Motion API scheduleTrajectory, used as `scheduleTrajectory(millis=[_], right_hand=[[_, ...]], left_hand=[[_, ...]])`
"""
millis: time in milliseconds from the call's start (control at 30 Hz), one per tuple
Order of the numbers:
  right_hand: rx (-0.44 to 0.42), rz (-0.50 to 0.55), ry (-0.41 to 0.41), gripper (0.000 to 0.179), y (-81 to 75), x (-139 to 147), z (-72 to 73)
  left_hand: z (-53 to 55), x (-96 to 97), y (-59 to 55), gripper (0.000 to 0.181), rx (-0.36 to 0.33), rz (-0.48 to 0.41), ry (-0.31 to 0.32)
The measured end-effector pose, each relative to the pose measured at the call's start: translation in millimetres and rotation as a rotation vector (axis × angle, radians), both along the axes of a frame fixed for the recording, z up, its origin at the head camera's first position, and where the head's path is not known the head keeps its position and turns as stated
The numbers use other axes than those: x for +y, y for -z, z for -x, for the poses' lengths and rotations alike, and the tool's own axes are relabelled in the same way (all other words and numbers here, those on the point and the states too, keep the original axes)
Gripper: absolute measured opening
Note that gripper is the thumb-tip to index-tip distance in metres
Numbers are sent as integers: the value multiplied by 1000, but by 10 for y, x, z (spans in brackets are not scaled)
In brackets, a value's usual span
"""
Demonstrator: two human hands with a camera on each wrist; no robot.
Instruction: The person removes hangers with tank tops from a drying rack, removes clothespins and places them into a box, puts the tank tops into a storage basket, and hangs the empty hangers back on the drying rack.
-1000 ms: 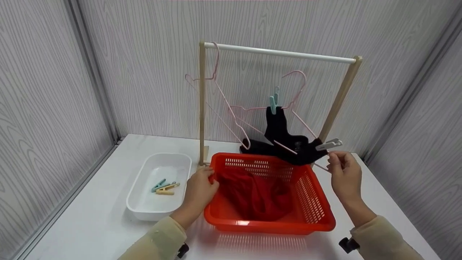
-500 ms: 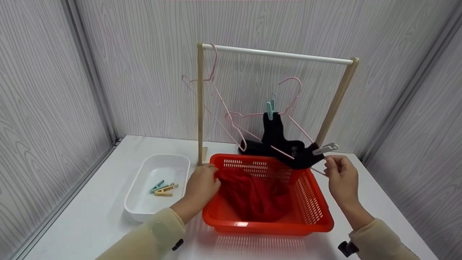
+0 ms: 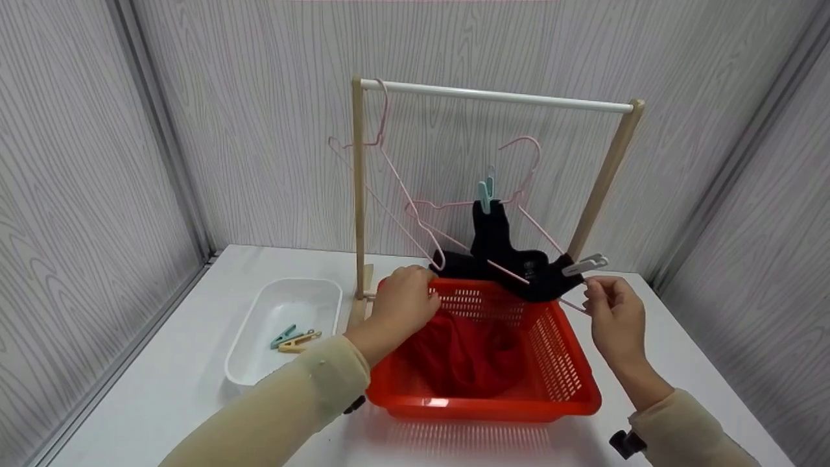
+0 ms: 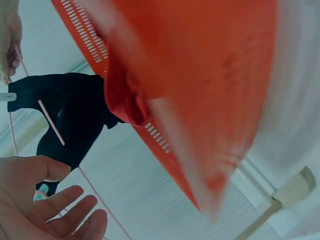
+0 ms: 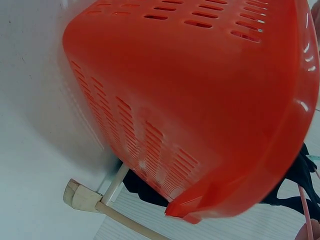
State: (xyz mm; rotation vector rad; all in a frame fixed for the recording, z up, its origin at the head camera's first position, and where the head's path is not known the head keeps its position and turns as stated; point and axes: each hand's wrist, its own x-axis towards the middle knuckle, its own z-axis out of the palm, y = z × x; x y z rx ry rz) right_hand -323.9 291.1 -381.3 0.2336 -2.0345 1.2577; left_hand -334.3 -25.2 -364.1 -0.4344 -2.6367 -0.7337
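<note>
My right hand [image 3: 616,318] pinches the lower right corner of a pink hanger [image 3: 541,228], tilted and off the rod. A black garment [image 3: 496,230] is clipped to that hanger by a teal clothespin [image 3: 484,196] near its neck and a pale grey clothespin [image 3: 585,264] at its right corner. Over the back left of the red basket [image 3: 486,407] hovers my left hand [image 3: 403,298], reaching toward the hanger. In the left wrist view, the left hand's fingers [image 4: 75,220] are parted, holding nothing. Red cloth [image 3: 473,353] lies in the basket.
A wooden rack with a white rod [image 3: 499,96] stands behind the basket. Another pink hanger [image 3: 399,178] hangs at the rod's left end. Left of the basket, a white tray [image 3: 259,311] holds teal and yellow clothespins [image 3: 295,340]. Patterned walls surround the table.
My left hand has left the basket's left rim and moved right and back over the basket. The held hanger dipped slightly, then stayed nearly still. My right hand keeps its pinch.
</note>
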Motion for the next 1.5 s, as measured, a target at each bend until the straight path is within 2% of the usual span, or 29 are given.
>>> scheduleTrajectory(millis=[233,333,500,667,767,867,1033,1133,1267,1400,1500], right_hand=[[14,-10,11,14,-35,14,24],[13,-8,15,14,-51,20,29],[1,-3,27,14,-44,21,24],[-16,-22,36,15,-31,27,10],[-12,-23,39,16,-26,37,19],[-5,-19,40,16,-26,42,37],[3,-15,46,15,-30,28,53],[2,-26,53,15,-31,10,57],[-3,-28,53,14,-41,-15,62],[-12,-10,41,14,-51,-42,63],[-20,-2,31,15,-52,-69,59]], left_hand=[[126,268,-154,36,-216,-88,28],[202,372,-158,40,-261,-97,31],[336,491,-140,46,-294,-113,34],[444,600,-87,51,-351,-158,35],[491,671,-45,56,-391,-181,72],[539,734,-2,69,-452,-224,134],[611,832,104,93,-558,-391,244],[648,896,172,98,-560,-526,313],[692,984,242,94,-507,-680,397],[719,1069,302,82,-436,-806,501],[731,1123,345,75,-402,-859,564]])
